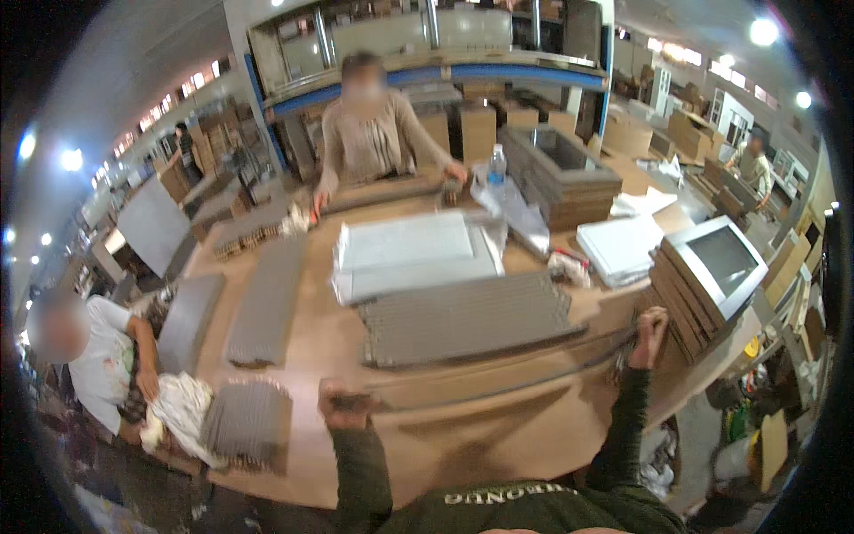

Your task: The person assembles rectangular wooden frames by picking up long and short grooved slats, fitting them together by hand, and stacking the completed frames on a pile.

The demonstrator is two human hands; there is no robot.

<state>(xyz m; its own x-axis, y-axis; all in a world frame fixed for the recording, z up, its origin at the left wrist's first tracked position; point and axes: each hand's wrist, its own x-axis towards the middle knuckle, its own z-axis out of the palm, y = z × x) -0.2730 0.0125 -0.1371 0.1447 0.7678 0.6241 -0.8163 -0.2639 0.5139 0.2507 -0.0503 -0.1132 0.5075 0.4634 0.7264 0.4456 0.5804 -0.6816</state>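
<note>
A long, thin brown-grey strip [498, 392] spans the space between my hands above the near side of the table [427, 472]. My left hand [347, 405] is closed round its left end. Higher up on the right, my right hand [649, 338] grips the other end, beside a stack of framed panels [703, 285]. Just beyond the strip lies a row of similar grey-brown strips [471, 316], set side by side. Behind that row rest flat white-grey panels [409, 254]. Motion blurs both hands a little.
Bundled strips [249, 423] and longer grey pieces [267, 303] lie to the left. A co-worker at left handles white cloth [182, 414]; another stands across the table. White panels [618, 245], a bottle [496, 165] and stacked brown frames [556, 178] occupy the far right.
</note>
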